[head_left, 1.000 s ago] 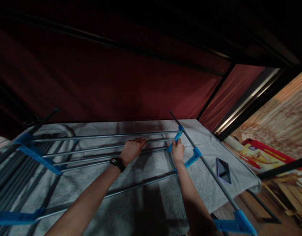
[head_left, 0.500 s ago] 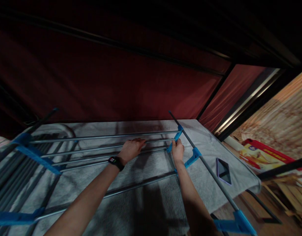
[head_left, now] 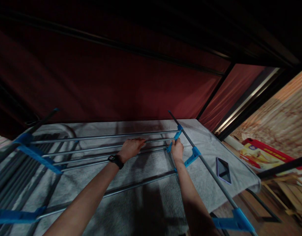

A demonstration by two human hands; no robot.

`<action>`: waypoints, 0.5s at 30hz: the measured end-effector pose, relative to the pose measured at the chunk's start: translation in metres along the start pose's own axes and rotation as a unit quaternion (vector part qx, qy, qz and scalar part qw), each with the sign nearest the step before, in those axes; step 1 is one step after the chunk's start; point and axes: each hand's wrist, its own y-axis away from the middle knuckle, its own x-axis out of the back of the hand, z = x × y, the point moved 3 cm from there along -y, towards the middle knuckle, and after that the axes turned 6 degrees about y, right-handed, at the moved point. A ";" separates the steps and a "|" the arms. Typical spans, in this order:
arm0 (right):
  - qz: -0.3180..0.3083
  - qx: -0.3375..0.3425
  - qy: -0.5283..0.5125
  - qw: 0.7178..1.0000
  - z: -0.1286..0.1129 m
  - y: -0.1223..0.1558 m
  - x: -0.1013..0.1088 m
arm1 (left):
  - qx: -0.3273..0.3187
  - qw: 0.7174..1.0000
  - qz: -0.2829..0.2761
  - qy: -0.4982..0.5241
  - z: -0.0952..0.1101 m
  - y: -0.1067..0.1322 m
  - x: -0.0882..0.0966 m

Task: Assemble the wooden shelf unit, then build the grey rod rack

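A folding drying rack [head_left: 96,137] with grey metal rods and blue plastic joints lies across a grey blanket [head_left: 131,203] on a bed. My left hand [head_left: 131,147], with a black watch on its wrist, rests over the second rod near the middle, fingers curled around it. My right hand [head_left: 176,149] grips the blue joint [head_left: 175,136] at the rack's right end, fingers closed on it.
A phone [head_left: 223,170] lies face up on the blanket, right of the rack's side bar. Dark red curtains hang behind the bed. A red and yellow box [head_left: 261,155] and wooden slats sit on the floor at the right.
Both hands stay on the rack almost unmoved; the view has shifted very slightly.
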 end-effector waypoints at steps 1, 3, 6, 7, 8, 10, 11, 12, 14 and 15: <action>-0.001 -0.002 0.006 1.000 0.000 0.000 0.000 | 0.004 1.000 -0.002 0.000 0.000 0.000 0.000; -0.002 -0.007 0.020 1.000 -0.001 0.000 0.000 | 0.009 1.000 -0.004 0.000 -0.001 -0.001 0.000; -0.003 -0.010 0.027 1.000 -0.001 -0.001 0.000 | 0.014 1.000 -0.009 0.000 -0.004 -0.003 0.000; -0.002 -0.010 0.027 1.000 -0.001 -0.001 0.000 | 0.013 1.000 -0.011 0.000 -0.005 -0.003 0.000; -0.002 -0.009 0.025 1.000 -0.001 -0.001 0.000 | 0.012 1.000 -0.012 0.000 -0.006 -0.003 0.000; -0.002 -0.009 0.021 1.000 -0.001 -0.001 -0.001 | 0.008 1.000 -0.010 0.000 -0.007 -0.002 0.000; -0.002 -0.008 0.019 1.000 0.000 -0.001 -0.001 | 0.008 1.000 -0.007 0.000 -0.007 -0.002 0.000; 0.000 -0.006 0.015 1.000 0.000 0.000 -0.001 | 0.007 1.000 -0.005 0.001 -0.006 -0.002 0.000; 0.005 -0.002 0.008 1.000 0.000 0.000 -0.002 | 0.007 1.000 -0.002 0.004 -0.005 -0.001 0.001; 0.009 -0.001 0.003 1.000 0.000 0.001 -0.002 | 0.006 1.000 -0.002 0.005 -0.005 -0.001 0.001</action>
